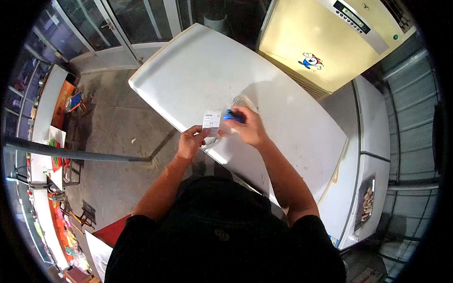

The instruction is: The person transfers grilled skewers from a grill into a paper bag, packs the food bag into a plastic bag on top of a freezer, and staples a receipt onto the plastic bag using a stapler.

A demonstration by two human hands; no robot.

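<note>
A small clear plastic packet with a white printed label (212, 119) is pinched between the thumb and fingers of my left hand (191, 140). To the right of it, my right hand (249, 126) is closed around a small blue item (233, 116), whose kind I cannot make out. Just behind the right-hand fingers lies a crinkled clear plastic bag (242, 101), partly covered by them. Both hands are over the near left edge of a white tabletop (283, 122).
A pale yellow air-conditioner cabinet (302, 52) stands behind the table. On the right is a white fridge (375, 141). Glass doors (137, 21) are at the back left. Along the far left runs a cluttered white counter (45, 155), and a grey pole (94, 152) crosses the floor.
</note>
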